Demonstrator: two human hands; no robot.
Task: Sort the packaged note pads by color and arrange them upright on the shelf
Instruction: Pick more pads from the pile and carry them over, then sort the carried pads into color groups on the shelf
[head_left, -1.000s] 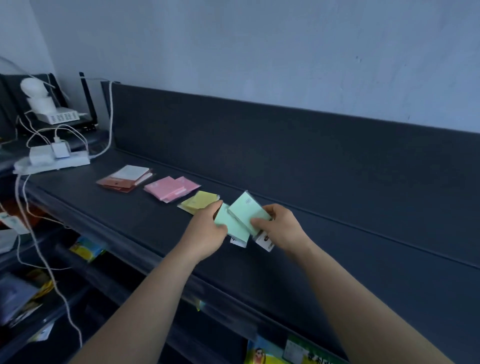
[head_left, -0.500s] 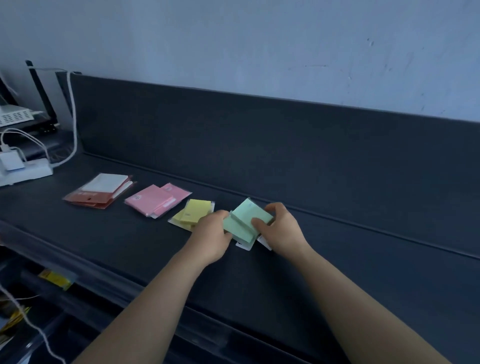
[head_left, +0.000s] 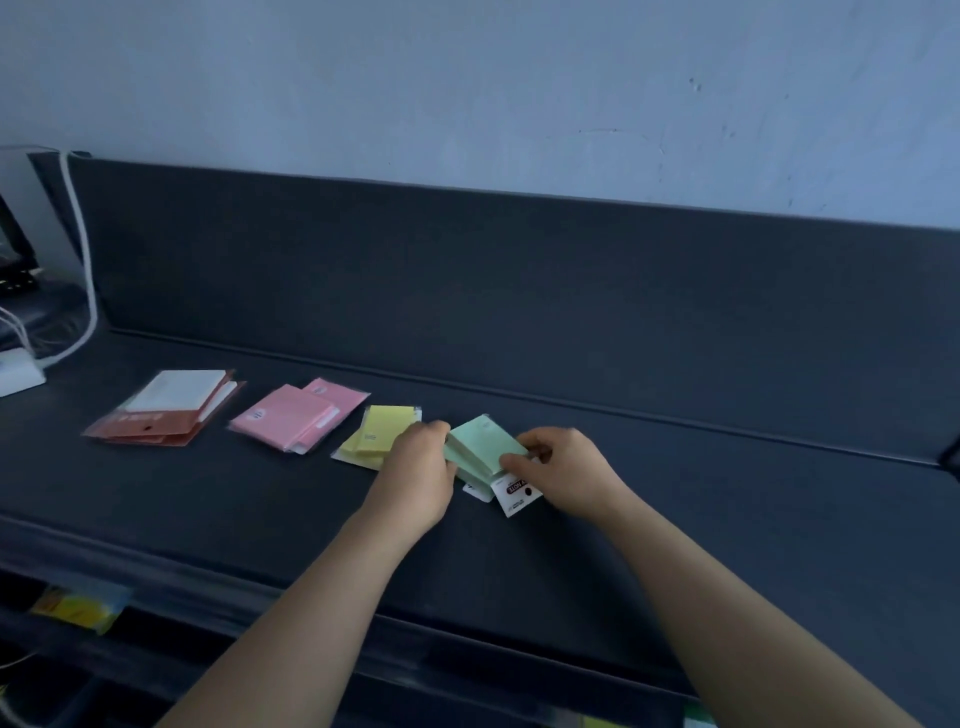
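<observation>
Green note pads gripped over the dark shelf (head_left: 675, 519)

Both hands close on the green pads (head_left: 480, 449), left hand (head_left: 415, 483) and right hand (head_left: 571, 475) either side; orange-white pads (head_left: 166, 410), pink pads (head_left: 296, 423), yellow pads (head_left: 374, 436) lie flat leftward.

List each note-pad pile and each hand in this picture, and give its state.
orange pads: flat, stacked.
pink pads: flat, overlapping.
yellow pads: flat, partly under left hand.
green pads: gripped by both hands.
left hand: gripping green pads.
right hand: gripping green pads.
</observation>
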